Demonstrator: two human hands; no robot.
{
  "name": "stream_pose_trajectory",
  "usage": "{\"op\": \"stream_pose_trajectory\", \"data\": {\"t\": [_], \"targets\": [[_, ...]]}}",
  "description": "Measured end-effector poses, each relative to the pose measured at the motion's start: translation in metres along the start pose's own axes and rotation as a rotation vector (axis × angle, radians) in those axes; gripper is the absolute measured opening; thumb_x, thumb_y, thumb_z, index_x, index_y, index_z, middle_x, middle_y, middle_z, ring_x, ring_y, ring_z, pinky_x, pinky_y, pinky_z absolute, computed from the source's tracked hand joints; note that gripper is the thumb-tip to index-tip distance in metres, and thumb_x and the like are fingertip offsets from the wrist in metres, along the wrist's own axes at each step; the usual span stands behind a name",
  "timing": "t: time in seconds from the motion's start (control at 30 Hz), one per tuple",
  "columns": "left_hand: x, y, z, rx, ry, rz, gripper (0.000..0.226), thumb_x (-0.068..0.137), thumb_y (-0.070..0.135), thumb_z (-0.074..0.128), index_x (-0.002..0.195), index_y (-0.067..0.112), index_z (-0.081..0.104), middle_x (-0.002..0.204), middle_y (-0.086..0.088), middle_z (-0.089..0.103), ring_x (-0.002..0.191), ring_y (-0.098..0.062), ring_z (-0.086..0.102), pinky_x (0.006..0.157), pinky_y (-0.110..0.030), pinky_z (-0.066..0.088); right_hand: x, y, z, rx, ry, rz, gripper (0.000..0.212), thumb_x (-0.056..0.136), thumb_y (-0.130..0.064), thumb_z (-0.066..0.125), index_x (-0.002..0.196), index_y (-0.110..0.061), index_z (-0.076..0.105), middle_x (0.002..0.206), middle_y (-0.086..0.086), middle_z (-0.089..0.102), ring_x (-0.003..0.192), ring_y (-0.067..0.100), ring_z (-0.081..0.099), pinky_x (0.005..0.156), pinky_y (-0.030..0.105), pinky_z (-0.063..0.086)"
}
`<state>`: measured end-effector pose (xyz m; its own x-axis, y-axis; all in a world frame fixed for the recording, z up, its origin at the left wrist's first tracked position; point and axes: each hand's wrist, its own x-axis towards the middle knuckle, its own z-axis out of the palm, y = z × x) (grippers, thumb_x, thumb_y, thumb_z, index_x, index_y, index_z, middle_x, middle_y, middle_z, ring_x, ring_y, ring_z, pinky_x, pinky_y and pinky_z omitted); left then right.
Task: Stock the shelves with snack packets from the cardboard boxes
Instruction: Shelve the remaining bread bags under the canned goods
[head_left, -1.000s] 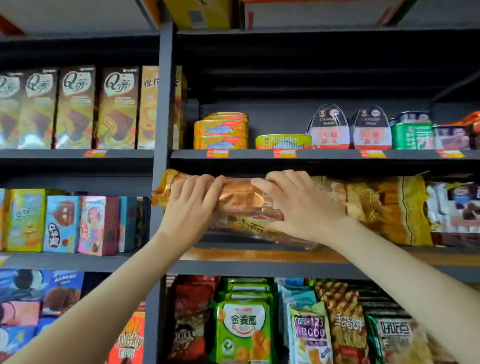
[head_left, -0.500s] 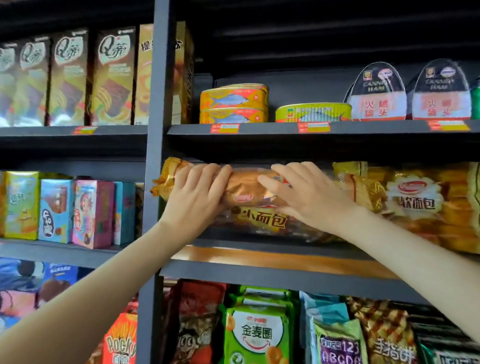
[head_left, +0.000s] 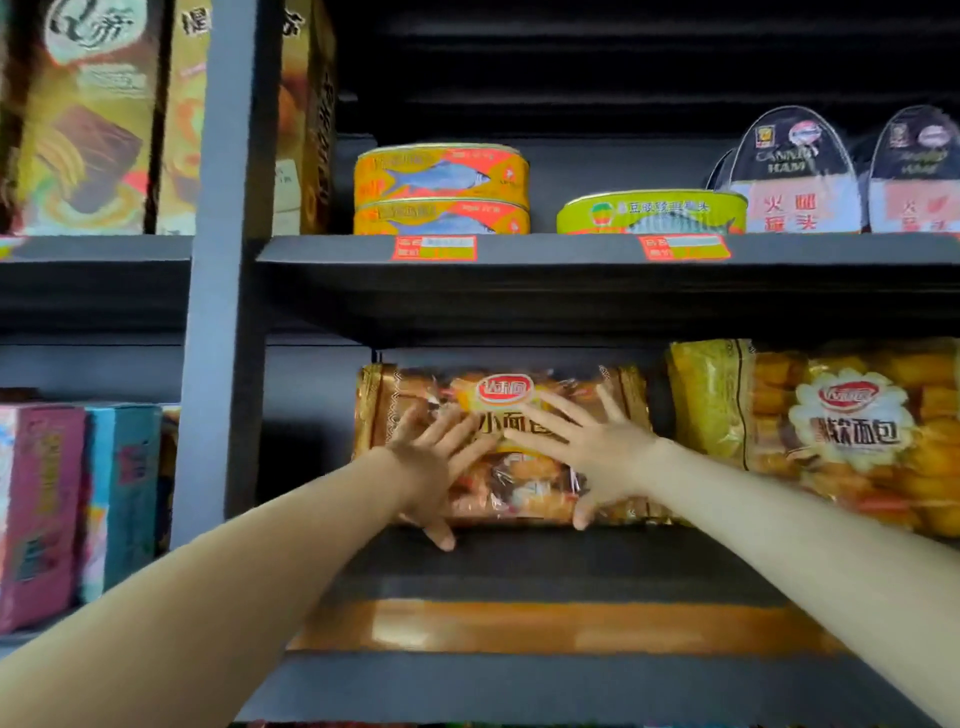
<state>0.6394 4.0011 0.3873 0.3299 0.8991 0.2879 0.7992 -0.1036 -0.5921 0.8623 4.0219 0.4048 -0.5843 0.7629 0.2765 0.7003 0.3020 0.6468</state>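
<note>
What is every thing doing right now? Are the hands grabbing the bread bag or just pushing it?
Left hand: open, fingers spread, pressing flat on the bread bag.
Right hand: open, pressing flat on it too.
Bread bag: sealed, upright, set back on the shelf.
Yellow bag: sealed, upright, apart on the right.
Fish tins: two, stacked.
Green tin: flat, single.
Ham cans: upright, side by side.

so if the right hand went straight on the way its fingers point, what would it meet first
The bread packet: the right hand lies flat on its front, fingers spread. What stands behind the packet is hidden.
</note>
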Motion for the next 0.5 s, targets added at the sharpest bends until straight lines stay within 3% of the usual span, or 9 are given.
{"op": "stream_pose_trajectory", "data": {"t": [0.17,0.33,0.43,0.5], "targets": [[0.036,-0.010,0.022,0.111,-0.018,0.000,0.121,0.075,0.078,0.053,0.142,0.029,-0.034,0.151,-0.004,-0.038,0.142,-0.029,-0.028,0.112,-0.063,-0.009,0.030,0.006,0.018,-0.008,-0.052,0.040,0.124,0.069,-0.069,0.067,0.144,-0.040,-0.028,0.144,-0.008,-0.042,0.138,0.025,-0.034,0.105,0.071,-0.008],[0.052,-0.018,0.030,0.222,0.051,-0.037,0.097,0.083,0.081,0.025,0.137,0.030,-0.038,0.149,-0.002,-0.041,0.139,-0.024,-0.033,0.110,-0.064,-0.014,0.045,0.004,0.039,-0.057,0.004,0.134,0.124,0.070,-0.073,0.063,0.131,-0.042,-0.041,0.139,-0.007,-0.048,0.123,0.023,-0.048,0.101,0.070,-0.018],[0.055,-0.019,0.032,0.279,0.180,-0.168,0.115,0.079,0.082,0.036,0.132,0.021,-0.046,0.143,-0.010,-0.047,0.132,-0.031,-0.040,0.105,-0.068,-0.018,0.048,0.000,0.047,-0.059,0.023,0.181,0.123,0.072,-0.072,0.061,0.127,-0.042,-0.044,0.139,-0.006,-0.049,0.118,0.021,-0.053,0.101,0.071,-0.019],[0.057,-0.018,0.032,0.219,0.177,-0.215,0.123,0.075,0.084,0.042,0.135,0.021,-0.044,0.143,-0.012,-0.048,0.135,-0.034,-0.037,0.105,-0.070,-0.014,0.050,-0.001,0.048,-0.044,0.011,0.188,0.123,0.072,-0.071,0.062,0.128,-0.043,-0.044,0.139,-0.007,-0.050,0.123,0.022,-0.050,0.101,0.072,-0.020]]}}
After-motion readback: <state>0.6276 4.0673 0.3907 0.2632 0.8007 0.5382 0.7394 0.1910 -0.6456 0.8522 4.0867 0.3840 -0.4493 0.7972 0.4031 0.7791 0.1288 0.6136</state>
